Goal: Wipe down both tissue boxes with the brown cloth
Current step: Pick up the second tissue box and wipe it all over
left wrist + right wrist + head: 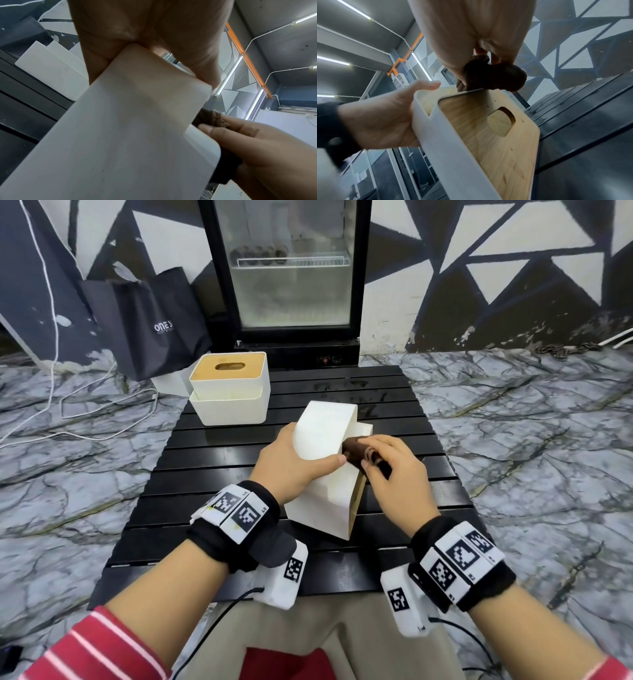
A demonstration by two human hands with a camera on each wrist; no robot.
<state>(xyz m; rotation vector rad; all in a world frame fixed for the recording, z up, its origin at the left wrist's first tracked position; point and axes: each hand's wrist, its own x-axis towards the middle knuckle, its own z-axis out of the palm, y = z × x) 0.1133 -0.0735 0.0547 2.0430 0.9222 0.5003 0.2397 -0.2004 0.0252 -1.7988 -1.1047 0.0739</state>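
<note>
A white tissue box [325, 474] with a wooden lid [496, 135] stands tipped on its side at the middle of the black slatted table [212, 474]. My left hand [291, 463] grips its upper left side, thumb across the white face [128, 135]. My right hand [387, 470] holds the bunched brown cloth [359, 451] against the box's top right edge, by the lid [493, 79]. A second white tissue box [230, 386] with a wooden lid stands upright at the table's far left corner.
A glass-door fridge [291, 268] stands behind the table. A black paper bag [147, 320] leans against the wall at the left, with white cables [102, 405] on the marble floor. The table's right half is bare slats.
</note>
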